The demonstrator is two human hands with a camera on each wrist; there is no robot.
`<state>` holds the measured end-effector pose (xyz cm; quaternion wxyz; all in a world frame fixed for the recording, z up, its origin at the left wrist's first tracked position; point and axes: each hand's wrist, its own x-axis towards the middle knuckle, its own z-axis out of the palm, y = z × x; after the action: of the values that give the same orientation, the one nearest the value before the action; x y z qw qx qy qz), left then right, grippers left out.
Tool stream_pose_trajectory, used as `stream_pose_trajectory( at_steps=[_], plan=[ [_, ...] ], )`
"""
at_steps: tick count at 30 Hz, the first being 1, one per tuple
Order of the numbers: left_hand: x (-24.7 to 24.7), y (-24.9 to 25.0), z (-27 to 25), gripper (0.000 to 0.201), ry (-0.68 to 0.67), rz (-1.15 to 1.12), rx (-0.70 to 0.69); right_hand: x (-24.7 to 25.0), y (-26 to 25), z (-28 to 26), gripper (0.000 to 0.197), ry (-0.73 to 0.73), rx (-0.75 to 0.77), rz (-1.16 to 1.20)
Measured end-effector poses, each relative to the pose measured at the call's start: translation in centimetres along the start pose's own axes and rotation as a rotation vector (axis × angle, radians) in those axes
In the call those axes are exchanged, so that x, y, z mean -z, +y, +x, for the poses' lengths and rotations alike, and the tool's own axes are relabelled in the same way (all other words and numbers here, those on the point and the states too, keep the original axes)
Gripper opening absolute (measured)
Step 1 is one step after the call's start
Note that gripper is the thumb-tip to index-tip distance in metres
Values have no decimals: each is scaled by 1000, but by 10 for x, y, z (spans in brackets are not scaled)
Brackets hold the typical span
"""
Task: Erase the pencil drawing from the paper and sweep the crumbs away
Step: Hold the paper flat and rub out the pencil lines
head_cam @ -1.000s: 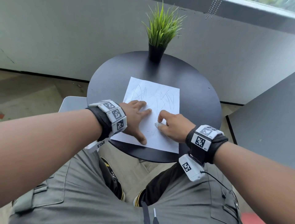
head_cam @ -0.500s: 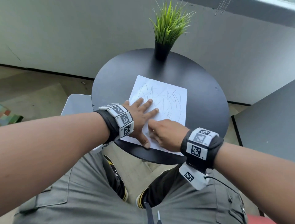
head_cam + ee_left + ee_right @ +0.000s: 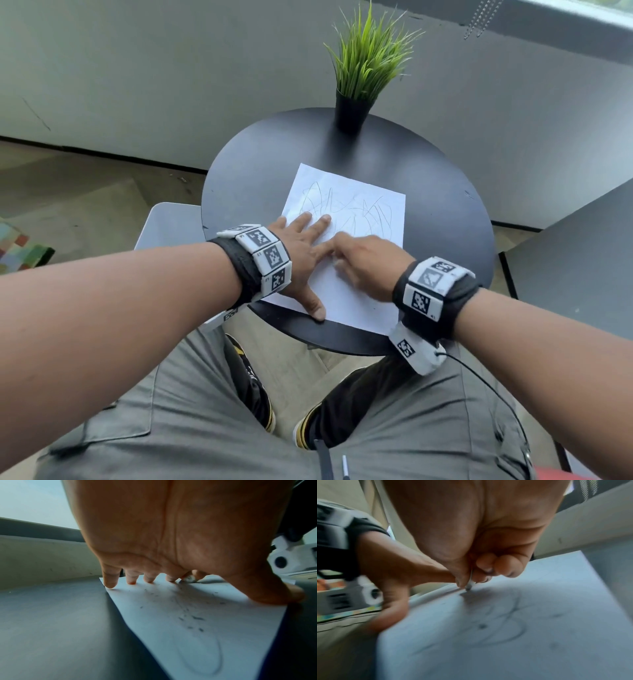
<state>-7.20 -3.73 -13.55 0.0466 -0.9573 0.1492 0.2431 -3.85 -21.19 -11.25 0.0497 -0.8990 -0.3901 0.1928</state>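
Observation:
A white paper (image 3: pixel 356 209) with faint pencil scribbles lies on the round black table (image 3: pixel 445 219). My left hand (image 3: pixel 305 246) lies flat with fingers spread, pressing down the paper's left part, thumb near the front edge. My right hand (image 3: pixel 363 260) pinches a small white eraser (image 3: pixel 470 584) between thumb and fingers, its grey tip touching the paper just beside the left index finger. The eraser (image 3: pixel 188 578) shows small past the left fingertips (image 3: pixel 109 584). Dark crumbs (image 3: pixel 193 618) lie scattered on the paper (image 3: pixel 205 628) under the left palm. The right wrist view is blurred.
A black pot with a green grass plant (image 3: pixel 359 78) stands at the table's far edge. A grey chair seat (image 3: pixel 168 222) is to the left, a dark table top (image 3: pixel 582 260) to the right. My grey trousers and shoes are below the table's front edge.
My right hand with the eraser has moved left across the paper, up against the left index finger. The left hand stays flat on the paper. The head view has shifted.

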Motion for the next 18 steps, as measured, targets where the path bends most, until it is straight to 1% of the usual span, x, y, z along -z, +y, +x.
stream_pose_trajectory(
  at_steps=[2, 3, 4, 5, 7, 8, 9, 11, 12, 13, 14, 16, 17, 18],
  plan=[
    [0, 0, -1, 144, -11, -8, 0, -9, -17, -16, 10, -119, 125, -14],
    [1, 0, -1, 145, -13, -6, -1, -12, -20, -21, 10, -178, 155, -22],
    [1, 0, 0, 144, -13, -2, -1, -9, -18, -20, 9, -188, 132, -36],
    [2, 1, 1, 143, -13, 0, -3, -5, -9, -13, 12, -147, 61, -42],
    [3, 1, 2, 141, -9, 10, -4, 3, 14, -1, 19, -11, -90, -6],
    [4, 1, 1, 140, -12, 16, -4, 2, 16, -1, 19, 23, -113, 4],
    [4, 2, 0, 139, -19, 16, -5, -2, 10, -7, 17, 15, -84, -1],
    [4, 3, -1, 137, -34, 13, -1, -14, -12, -26, 9, -109, 26, -5],
    [5, 4, -1, 136, -38, 18, 2, -17, -17, -33, 9, -169, 79, -4],
    [6, 4, -1, 136, -40, 24, 4, -16, -15, -35, 10, -186, 81, -13],
    [7, 6, -1, 137, -44, 30, 8, -10, -6, -31, 12, -157, 21, -22],
    [11, 7, -1, 137, -48, 38, 16, 1, 20, -16, 22, -22, -144, -6],
    [11, 8, -1, 137, -50, 40, 21, 0, 24, -15, 22, 23, -171, -2],
    [11, 7, -2, 137, -53, 42, 28, -3, 16, -18, 18, 19, -148, -10]
  ],
)
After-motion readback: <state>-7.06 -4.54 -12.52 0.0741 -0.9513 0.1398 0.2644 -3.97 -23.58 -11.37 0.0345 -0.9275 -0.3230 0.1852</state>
